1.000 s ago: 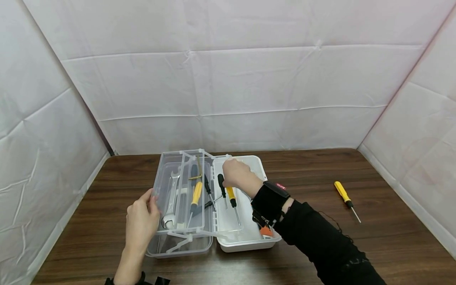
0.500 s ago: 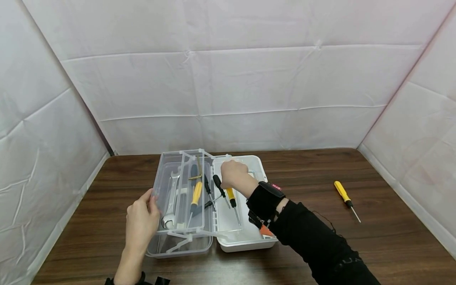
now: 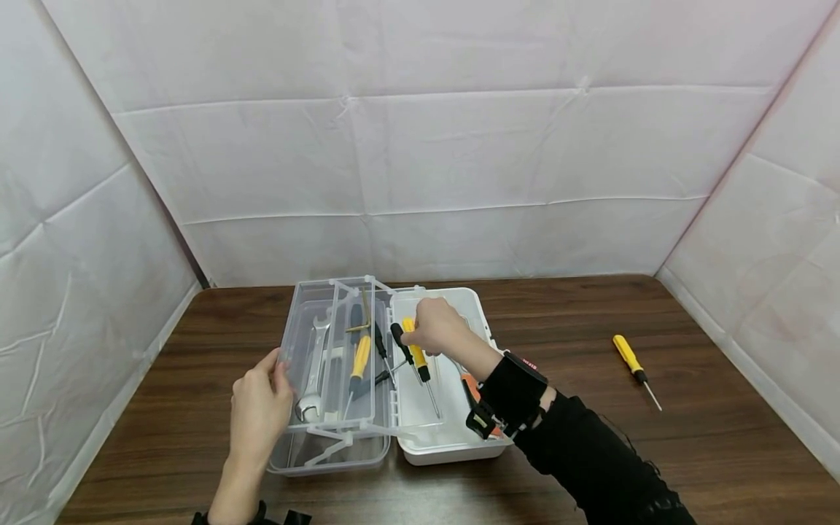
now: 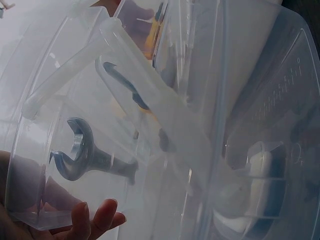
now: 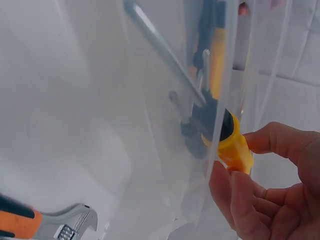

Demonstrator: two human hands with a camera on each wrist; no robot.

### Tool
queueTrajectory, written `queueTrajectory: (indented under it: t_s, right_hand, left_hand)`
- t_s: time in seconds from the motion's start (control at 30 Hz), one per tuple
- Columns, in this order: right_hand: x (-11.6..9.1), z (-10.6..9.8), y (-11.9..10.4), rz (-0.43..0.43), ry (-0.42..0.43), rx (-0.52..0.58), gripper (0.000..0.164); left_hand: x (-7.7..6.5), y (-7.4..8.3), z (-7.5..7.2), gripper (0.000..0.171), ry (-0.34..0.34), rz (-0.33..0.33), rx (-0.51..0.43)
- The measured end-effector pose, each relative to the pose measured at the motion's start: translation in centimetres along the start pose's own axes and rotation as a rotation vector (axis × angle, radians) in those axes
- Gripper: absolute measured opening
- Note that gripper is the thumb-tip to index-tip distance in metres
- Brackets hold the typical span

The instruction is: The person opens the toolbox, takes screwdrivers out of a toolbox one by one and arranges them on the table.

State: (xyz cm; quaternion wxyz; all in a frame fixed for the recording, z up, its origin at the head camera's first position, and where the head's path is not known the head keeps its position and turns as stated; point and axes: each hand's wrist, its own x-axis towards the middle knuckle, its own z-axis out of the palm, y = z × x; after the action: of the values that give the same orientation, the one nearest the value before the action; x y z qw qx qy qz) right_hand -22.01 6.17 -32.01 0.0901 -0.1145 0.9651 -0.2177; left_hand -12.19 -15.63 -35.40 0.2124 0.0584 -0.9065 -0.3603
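My left hand (image 3: 259, 405) grips the outer edge of a clear tray (image 3: 289, 346), its fingertips curled under the wall in the left wrist view. My right hand (image 3: 441, 328) pinches the yellow handle of a black-and-yellow screwdriver (image 5: 237, 152) between thumb and fingers, over the white toolbox base (image 3: 453, 457). Its shaft points toward me. A black-handled screwdriver (image 3: 397, 335) lies just left of it. Through the tray show an open-ended wrench (image 3: 319, 364), another yellow screwdriver (image 3: 361, 356) and a brass-coloured hex key (image 3: 366, 310).
An orange-handled adjustable wrench (image 5: 22, 222) lies in the white base, partly behind my right wrist in the head view. A third yellow screwdriver (image 3: 628, 353) lies on the wooden table (image 3: 558, 313) at the right. White cloth walls (image 3: 420, 160) stand around the table.
My right hand has shifted slightly right and toward me, and more of the yellow handle shows, tilted further left. The black-handled screwdriver has moved a little left. My left hand stays put.
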Motion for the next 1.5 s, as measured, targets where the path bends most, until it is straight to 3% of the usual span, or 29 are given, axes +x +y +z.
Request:
queueTrajectory:
  t_s: [0.17, 0.4, 0.53, 0.73, 0.97, 1.3, 1.5]
  right_hand:
    - [-0.8, -0.3, -0.1, -0.071, 0.056, 0.074, 0.043]
    - [-2.3, -1.6, 0.1, -0.213, 0.268, 0.238, 0.015]
    - [-3.3, -2.8, 0.6, -0.251, 0.376, 0.335, 0.011]
    - [-4.7, -4.7, 2.0, -0.301, 0.478, 0.36, 0.009]
    - [-6.1, -6.3, 5.3, -0.23, 0.522, 0.293, 0.011]
    - [-7.9, -6.6, 13.5, -0.141, 0.613, 0.099, 0.012]
    - [-8.3, -6.4, 18.1, -0.035, 0.571, 0.041, 0.016]
  left_hand:
    - [0.0, -0.1, 0.1, 0.031, 0.001, -0.01, 0.002]
    - [0.0, -0.1, 0.1, 0.032, -0.001, -0.018, 0.007]
    - [0.0, -0.2, 0.0, 0.032, -0.006, -0.026, 0.009]
    - [0.0, -0.2, -0.1, 0.032, 0.003, -0.016, 0.01]
    - [0.1, -0.2, 0.0, 0.032, 0.005, -0.019, 0.009]
    - [0.0, -0.2, 0.0, 0.031, -0.004, -0.013, 0.011]
    - [0.0, -0.1, 0.0, 0.031, -0.004, -0.01, 0.005]
